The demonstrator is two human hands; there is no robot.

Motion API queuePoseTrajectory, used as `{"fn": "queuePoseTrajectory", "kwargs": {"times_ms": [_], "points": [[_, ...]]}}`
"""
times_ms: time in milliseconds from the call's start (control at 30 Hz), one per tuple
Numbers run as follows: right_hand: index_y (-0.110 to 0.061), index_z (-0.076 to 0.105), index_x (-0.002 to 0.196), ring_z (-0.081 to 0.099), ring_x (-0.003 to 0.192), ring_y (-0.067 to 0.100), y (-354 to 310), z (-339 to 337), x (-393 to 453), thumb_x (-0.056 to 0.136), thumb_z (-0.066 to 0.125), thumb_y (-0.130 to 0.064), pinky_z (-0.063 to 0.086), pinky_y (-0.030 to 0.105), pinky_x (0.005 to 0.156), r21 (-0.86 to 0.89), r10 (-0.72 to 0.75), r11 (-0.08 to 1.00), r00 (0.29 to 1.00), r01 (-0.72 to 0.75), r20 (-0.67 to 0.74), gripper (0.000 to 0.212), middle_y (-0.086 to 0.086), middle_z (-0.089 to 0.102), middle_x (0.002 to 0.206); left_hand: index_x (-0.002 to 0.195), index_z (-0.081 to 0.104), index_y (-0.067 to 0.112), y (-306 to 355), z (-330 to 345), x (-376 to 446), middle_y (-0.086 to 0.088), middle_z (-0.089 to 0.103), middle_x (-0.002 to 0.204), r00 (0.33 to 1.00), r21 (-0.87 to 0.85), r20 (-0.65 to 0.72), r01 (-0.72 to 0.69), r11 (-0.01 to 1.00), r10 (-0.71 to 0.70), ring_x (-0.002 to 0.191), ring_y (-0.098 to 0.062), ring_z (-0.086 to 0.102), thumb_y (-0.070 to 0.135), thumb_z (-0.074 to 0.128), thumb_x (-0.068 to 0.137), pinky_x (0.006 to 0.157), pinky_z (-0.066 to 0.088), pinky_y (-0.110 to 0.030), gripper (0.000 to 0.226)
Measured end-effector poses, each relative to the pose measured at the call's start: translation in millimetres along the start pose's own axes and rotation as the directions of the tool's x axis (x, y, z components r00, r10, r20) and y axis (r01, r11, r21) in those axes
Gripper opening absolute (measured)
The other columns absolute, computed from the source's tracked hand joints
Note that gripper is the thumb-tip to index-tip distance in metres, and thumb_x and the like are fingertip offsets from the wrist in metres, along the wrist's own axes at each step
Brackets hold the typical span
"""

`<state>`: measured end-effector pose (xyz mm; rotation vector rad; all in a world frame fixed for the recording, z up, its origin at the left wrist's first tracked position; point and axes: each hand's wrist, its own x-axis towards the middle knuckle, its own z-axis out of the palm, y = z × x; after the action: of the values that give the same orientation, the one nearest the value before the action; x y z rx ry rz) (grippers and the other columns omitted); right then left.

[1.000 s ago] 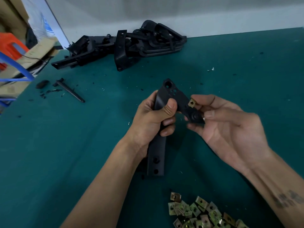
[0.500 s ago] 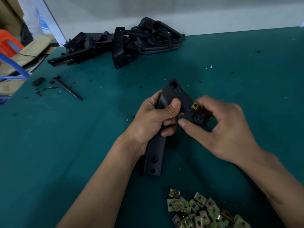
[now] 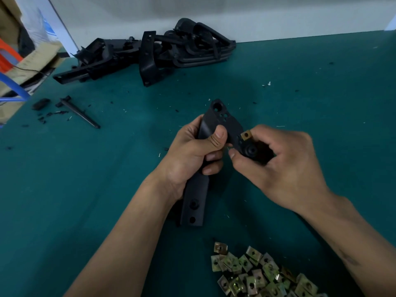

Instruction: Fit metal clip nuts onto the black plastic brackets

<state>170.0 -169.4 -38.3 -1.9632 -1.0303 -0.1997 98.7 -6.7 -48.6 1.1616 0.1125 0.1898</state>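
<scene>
One bracket gripped by left hand; right hand fingers pinching one clip nut (brass-coloured).

Your hands, left and right, hold a bracket above the middle of the surface. The clip nuts lie nearest you, to the right; more brackets are piled along the far edge.

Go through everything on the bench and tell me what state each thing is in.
Bracket: held off the table.
Left hand: grips the bracket's middle.
Right hand: holds the bracket's end.
Clip nut: on the bracket's edge.
Loose clip nuts: piled on the table.
Other brackets: heaped by the wall.
</scene>
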Motion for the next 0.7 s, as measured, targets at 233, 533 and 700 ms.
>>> {"fn": "queuePoseTrajectory", "kwargs": {"times_ms": [233,533,700], "points": [[-0.012,0.056,0.068,0.045,0.052,0.02,-3,1,-2,0.084,0.075,-0.028,0.035,0.034,0.046,0.127,-0.018,0.992,0.997,0.008,0.075,0.029,-0.004,0.046,0.056,0.095,0.054,0.008,0,-3,-1,-0.002,0.052,0.07,1.0,0.05,0.013,0.003,0.999,-0.004,0.048,-0.005,0.037,0.02,0.06,0.092,0.037,0.032,-0.017,0.015],[-0.033,0.051,0.078,0.047,0.051,0.004,-4,-11,0,0.087,0.075,-0.045,0.035,0.016,0.049,0.088,0.133,0.979,0.905,-0.183,0.404,0.028,-0.02,0.053,0.06,0.099,0.053,0.0,2,7,1,-0.008,0.055,0.065,0.999,0.147,-0.037,0.009,0.989,-0.004,0.045,-0.005,0.033,0.021,0.058,0.092,0.036,0.03,-0.017,0.023],[-0.026,0.072,0.085,0.053,0.06,0.001,-3,-50,-28,0.081,0.079,-0.045,0.04,0.02,0.055,0.12,0.185,0.931,0.729,-0.345,0.659,0.021,-0.009,0.063,0.071,0.088,0.054,0.006,-1,7,2,-0.001,0.058,0.068,0.999,0.066,-0.025,0.049,0.997,-0.047,0.048,-0.006,0.033,0.024,0.062,0.086,0.037,0.03,-0.017,0.02]]}}
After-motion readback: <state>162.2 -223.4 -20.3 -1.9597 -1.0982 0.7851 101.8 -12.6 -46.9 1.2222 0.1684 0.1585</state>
